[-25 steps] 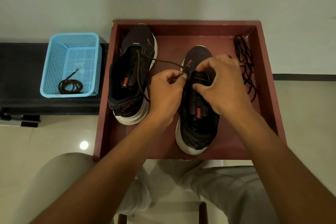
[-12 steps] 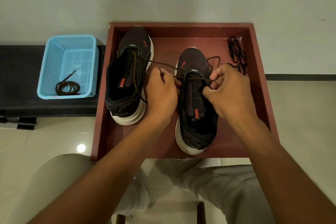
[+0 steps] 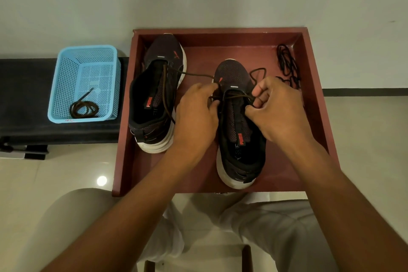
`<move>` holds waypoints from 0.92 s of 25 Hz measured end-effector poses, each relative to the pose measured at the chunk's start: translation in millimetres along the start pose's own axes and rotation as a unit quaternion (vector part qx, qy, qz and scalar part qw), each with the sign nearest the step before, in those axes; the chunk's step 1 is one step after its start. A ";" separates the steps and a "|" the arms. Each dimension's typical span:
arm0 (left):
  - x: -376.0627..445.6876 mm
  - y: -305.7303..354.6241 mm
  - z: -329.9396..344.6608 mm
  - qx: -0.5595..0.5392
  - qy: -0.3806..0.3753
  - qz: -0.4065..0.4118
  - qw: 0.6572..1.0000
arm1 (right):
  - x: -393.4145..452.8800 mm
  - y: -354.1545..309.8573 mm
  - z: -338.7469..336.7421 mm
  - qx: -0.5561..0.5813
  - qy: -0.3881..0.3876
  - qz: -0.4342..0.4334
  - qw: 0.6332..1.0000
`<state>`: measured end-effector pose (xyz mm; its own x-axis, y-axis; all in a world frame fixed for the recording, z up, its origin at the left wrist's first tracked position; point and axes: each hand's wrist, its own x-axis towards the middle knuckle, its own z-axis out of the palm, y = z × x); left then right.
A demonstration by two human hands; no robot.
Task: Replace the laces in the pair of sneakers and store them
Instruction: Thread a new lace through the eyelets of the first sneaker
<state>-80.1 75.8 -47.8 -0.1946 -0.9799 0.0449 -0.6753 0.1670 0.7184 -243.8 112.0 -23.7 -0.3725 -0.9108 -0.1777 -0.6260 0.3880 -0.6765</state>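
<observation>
Two black sneakers with white soles stand in a dark red tray [image 3: 318, 104]. The left sneaker [image 3: 154, 99] has no hand on it; a brown lace [image 3: 198, 75] runs from its opening across to the right sneaker [image 3: 239, 139]. My left hand [image 3: 196, 117] pinches that lace at the right sneaker's left eyelets. My right hand [image 3: 278, 110] pinches the lace at its right eyelets, and a loop of lace sticks out beyond the fingers. The lace crosses the tongue between my hands.
A pile of black laces [image 3: 288, 66] lies in the tray's far right corner. A light blue plastic basket [image 3: 66, 86] holding a coiled brown lace [image 3: 84, 108] stands on a black bench [image 3: 26, 95] to the left. My knees are below the tray.
My right hand has drawn back to the right off the toe, pulling the lace taut across the tongue, and a loop now shows past it. The view shifted slightly.
</observation>
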 end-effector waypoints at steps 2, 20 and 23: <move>4.8 -3.2 3.7 0.003 0.042 0.029 0.999 | 1.0 0.2 -0.1 -0.006 0.005 -0.005 1.000; 26.0 -2.5 -59.2 0.147 0.086 0.032 0.985 | 0.7 1.1 -4.8 0.000 0.033 0.013 0.999; 16.8 5.5 -43.7 0.195 0.075 0.107 0.972 | 2.8 0.6 -4.6 -0.009 0.016 0.003 1.000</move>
<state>-56.0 55.5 -12.8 -0.2741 -0.9185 0.2849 -0.8552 0.3683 0.3646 -248.4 110.3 -21.3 -0.3983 -0.9034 -0.1591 -0.6356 0.3969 -0.6622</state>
